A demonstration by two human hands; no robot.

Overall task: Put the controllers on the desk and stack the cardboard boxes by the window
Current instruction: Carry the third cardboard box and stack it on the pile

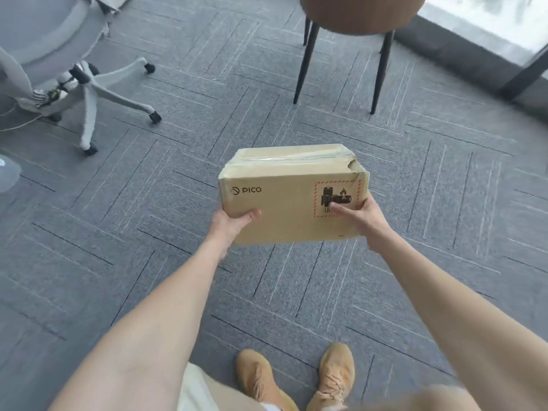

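Note:
I hold one taped cardboard box in the air over the grey carpet, in the middle of the head view. It is printed with "PICO" and a red-bordered battery warning label, and its upper right corner is torn. My left hand grips the lower left corner from below, thumb on the near face. My right hand grips the right side, thumb pressed on the label. No controllers and no desk are in sight.
A grey office chair on castors stands at the far left. A brown chair with thin black legs stands straight ahead. The window runs along the far right. My feet in tan shoes are at the bottom.

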